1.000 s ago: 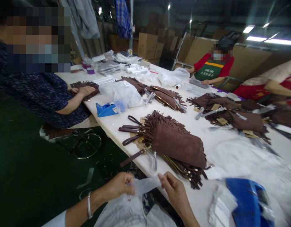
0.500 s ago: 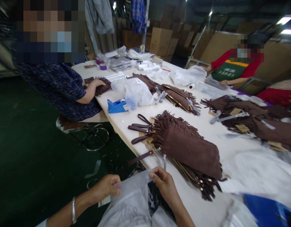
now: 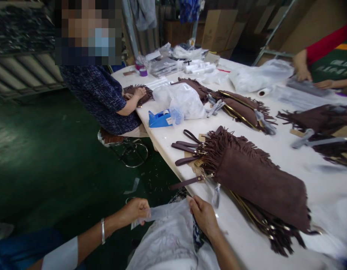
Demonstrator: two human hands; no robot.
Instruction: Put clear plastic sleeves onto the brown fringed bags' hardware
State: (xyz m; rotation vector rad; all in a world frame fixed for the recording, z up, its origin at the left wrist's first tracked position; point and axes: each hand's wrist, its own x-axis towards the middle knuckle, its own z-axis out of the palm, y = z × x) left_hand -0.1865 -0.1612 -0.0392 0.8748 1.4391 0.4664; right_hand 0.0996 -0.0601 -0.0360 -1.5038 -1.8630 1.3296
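A translucent plastic bag [image 3: 169, 212] stretches between my hands, in front of my lap and beside the table edge. My left hand [image 3: 138, 210] has its fingers closed on the bag's left edge. The right corner is pinched by my right hand [image 3: 203, 215], thumb on top. Below them, crumpled whitish plastic [image 3: 165, 245] hangs over my lap; whether it is all one bag, I cannot tell. Nearest to my right hand on the table lies a stack of brown fringed purses [image 3: 260, 187], with gold zips and wrist straps [image 3: 187, 148] pointing towards the edge.
A co-worker [image 3: 97, 101] sits at the table's left side, hands on a brown fringed piece [image 3: 147, 96]. Another person's hands [image 3: 303, 73] handle plastic at far right. A blue tape dispenser [image 3: 160, 119], plastic bags [image 3: 183, 99] and more brown purses [image 3: 243, 107] lie on the table.
The view has turned left, so the table and purses sit further right in it. Both hands still hold the bag, its top edge now pulled into a narrower strip by the left hand.
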